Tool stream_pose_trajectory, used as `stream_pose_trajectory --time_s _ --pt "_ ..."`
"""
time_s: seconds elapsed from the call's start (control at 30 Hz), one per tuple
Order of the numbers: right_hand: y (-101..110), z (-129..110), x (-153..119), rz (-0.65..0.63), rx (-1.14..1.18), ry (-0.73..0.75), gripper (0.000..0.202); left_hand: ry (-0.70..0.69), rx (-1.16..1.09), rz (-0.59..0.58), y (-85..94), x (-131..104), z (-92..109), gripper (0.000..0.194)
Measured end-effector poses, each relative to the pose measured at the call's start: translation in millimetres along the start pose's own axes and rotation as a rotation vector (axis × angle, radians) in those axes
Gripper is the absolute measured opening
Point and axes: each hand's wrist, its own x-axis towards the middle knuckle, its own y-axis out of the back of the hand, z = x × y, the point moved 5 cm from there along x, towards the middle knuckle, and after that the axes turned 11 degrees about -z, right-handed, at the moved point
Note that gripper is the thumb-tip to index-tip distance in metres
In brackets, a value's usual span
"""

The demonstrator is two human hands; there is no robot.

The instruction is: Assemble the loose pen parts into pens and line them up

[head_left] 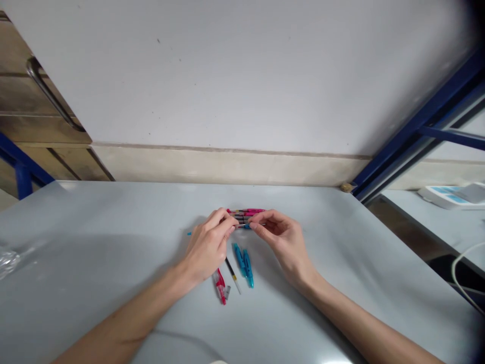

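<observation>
1. Pale grey surface (pixel 341 283) set against a white wall, with a beige skirting strip along the wall's base.
2. Left hand (pixel 206 247) and right hand (pixel 282 237) meet near the middle of the surface, over a small cluster of pen parts (pixel 246 215), pink and dark, lying side by side.
3. Left fingers (pixel 227 222) pinched together on a thin piece at the cluster; a blue tip sticks out to the left of the hand. Exact part too small to tell.
4. Right fingers (pixel 259 222) pinched together on the same cluster from the other side, thumb and forefinger closed on a blue-tipped piece.
5. Just below the hands: two blue pen barrels (pixel 243 263) touching each other, a thin refill (pixel 232 273) beside them, a red pen piece (pixel 220 285) under the left wrist.
6. Crumpled clear plastic (pixel 7 260) at far left edge.
7. Blue metal frame (pixel 417 121) at right; wooden cabinet with a handle (pixel 49 96) at upper left.
</observation>
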Motion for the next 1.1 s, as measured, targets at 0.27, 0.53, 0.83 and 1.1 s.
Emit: stream_pose_trajectory --time_s 0.27,0.53,0.83,1.1 --pt "-5 3 1 -0.049 -0.066 0.021 0.016 -0.051 0.06 -0.062 -1.6 -1 6 0.019" --pt "-10 -3 0 -0.172 -0.281 0.049 0.007 -0.12 0.26 -0.065 -5.5 0 4 0.035" --pt "-4 -20 5 -0.5 -0.502 0.099 0.021 0.043 0.181 -0.031 -1.3 -2 -12 0.023" --pt "-9 -12 -19 -0.773 -0.634 0.025 0.067 0.051 0.161 -0.051 -1.9 -2 -7 0.02"
